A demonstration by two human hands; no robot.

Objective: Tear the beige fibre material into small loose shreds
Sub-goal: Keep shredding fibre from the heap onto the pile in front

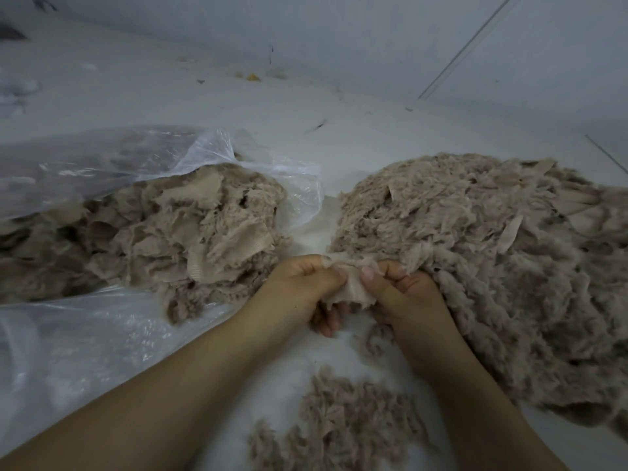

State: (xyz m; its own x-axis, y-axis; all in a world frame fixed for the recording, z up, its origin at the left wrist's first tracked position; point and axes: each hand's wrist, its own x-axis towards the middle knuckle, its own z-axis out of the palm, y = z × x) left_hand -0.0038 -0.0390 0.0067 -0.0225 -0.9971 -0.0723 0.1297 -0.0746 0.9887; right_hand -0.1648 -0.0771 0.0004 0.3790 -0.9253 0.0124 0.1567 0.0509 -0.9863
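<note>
Fingers (334,278) of both hands curl around one scrap of beige fibre (353,288) — the left hand (306,287) and right hand (404,294) pinch it between them, low over the pale floor (238,107). Untorn pieces (176,232) spill from a clear plastic bag (102,164) on the left. A big heap of shreds (492,260) lies right — a smaller clump (343,423) sits between the forearms.

Two hands (356,290), three beige fibre heaps (492,260), one clear plastic bag (102,164).

I sit on a bare grey floor (339,107) by a plain wall (339,25), a rough workroom: heaps of fibre (492,253), a clear plastic bag (85,164), scattered scraps (253,77).
</note>
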